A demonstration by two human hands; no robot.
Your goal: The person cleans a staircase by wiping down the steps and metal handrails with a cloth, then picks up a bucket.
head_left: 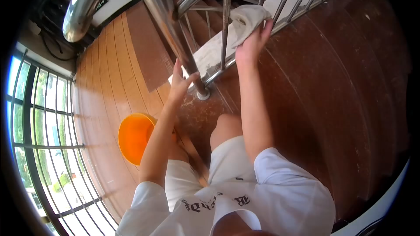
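Note:
My right hand [251, 46] grips a bunched, greyish-white cloth [248, 19]. The cloth lies against the thin metal balusters [226, 22] of a stair railing, above the white ledge at their foot. Lower and to the left, my left hand [180, 84] is at the thick, shiny railing post [170, 26]. Its thumb crosses the post just above the round base, and one finger points up along the left side; the other fingers are partly hidden.
An orange bucket [134, 137] stands on the wooden floor [103, 91], beside my left forearm. Dark brown stair treads [315, 70] curve away on the right. A curved handrail end [76, 19] juts out at upper left. A barred window [48, 135] lines the left side.

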